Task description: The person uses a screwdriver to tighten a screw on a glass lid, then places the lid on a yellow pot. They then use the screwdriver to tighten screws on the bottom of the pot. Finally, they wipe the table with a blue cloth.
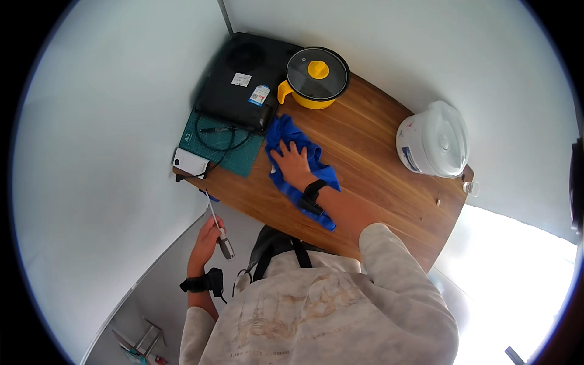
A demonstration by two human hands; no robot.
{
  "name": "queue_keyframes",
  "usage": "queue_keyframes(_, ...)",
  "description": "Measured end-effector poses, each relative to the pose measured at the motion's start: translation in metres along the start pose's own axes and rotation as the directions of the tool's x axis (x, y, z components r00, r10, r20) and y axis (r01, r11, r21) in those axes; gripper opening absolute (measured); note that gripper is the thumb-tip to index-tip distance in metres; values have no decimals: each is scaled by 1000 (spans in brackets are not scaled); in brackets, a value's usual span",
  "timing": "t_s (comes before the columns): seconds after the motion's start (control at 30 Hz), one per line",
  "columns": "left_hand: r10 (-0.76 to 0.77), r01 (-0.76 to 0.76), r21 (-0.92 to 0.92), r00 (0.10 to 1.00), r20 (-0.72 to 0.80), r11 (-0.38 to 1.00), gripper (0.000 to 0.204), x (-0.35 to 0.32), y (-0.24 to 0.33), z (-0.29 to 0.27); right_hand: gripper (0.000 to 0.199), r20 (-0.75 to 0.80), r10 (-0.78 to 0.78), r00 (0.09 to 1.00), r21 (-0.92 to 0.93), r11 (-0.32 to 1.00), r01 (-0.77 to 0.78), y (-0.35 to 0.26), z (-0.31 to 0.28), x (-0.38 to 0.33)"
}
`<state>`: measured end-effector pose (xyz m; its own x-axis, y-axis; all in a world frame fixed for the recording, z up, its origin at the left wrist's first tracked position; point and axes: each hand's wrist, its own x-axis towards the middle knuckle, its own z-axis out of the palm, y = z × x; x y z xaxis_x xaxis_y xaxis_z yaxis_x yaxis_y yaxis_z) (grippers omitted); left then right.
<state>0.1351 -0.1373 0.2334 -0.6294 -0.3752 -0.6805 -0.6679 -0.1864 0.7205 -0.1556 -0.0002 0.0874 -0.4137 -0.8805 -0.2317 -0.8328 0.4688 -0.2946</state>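
My right hand (294,165) lies with fingers spread on a crumpled blue cloth (324,174), which rests on the wooden table. Off the table's front left edge, my left hand (205,242) is closed around a screwdriver (225,246) with a grey and white handle. Its long thin shaft points up toward the table edge. Near the shaft's end a small dark blue piece (211,196) shows; what it is I cannot make out.
A black induction cooker (222,94) sits at the back left, its cord (232,143) looping over a green cutting mat (244,163) beside a white phone (190,162). A yellow pot (314,102) with glass lid stands nearby. At the right are a white lidded container (420,143) and small glass (471,188).
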Motion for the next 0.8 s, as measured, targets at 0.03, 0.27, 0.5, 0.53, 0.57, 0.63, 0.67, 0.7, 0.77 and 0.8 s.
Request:
queue_keyframes(0.03, 5, -5, -7, 1000, -13, 1000, 12, -3, -2, 1, 59, -35, -73, 997, -23, 997, 72, -16, 19, -4)
queue_keyframes(0.27, -3, 0, -32, 995, -95, 999, 12, -26, -6, -2, 28, 290, -754, 590, 351, 657, 667, -125, 69, -62)
queue_keyframes(0.5, 9, -10, -19, 997, -83, 1000, 13, -33, 12, 0, 41, 61, -743, 666, 801, 435, 411, -100, 8, -84)
queue_keyframes(0.53, 16, -17, -16, 997, -76, 1000, 14, -29, 12, 0, 41, -29, -691, 722, 813, 404, 419, -82, -4, -87)
queue_keyframes(0.57, 36, -37, -15, 997, -62, 999, 14, -27, 12, 0, 46, -79, -585, 807, 776, 472, 418, -62, -18, -92)
queue_keyframes(0.63, 81, -81, -17, 996, -32, 997, 14, -18, 13, 2, 57, -115, -328, 938, 691, 651, 313, -17, -51, -103)
queue_keyframes(0.67, 84, -84, -17, 996, -5, 996, 14, -13, 17, 7, 63, -103, -171, 980, 644, 740, 197, 6, -65, -109)
queue_keyframes(0.7, 86, -86, -15, 996, 20, 996, 13, -9, 22, 11, 66, -124, -56, 991, 521, 846, 113, 30, -73, -113)
queue_keyframes(0.77, 89, -91, 12, 993, 72, 996, 13, -4, 38, 20, 73, -128, 166, 978, 262, 957, -129, 77, -77, -119)
queue_keyframes(0.8, 92, -95, 31, 992, 90, 995, 13, -4, 48, 28, 78, -107, 269, 957, 124, 959, -256, 98, -70, -121)
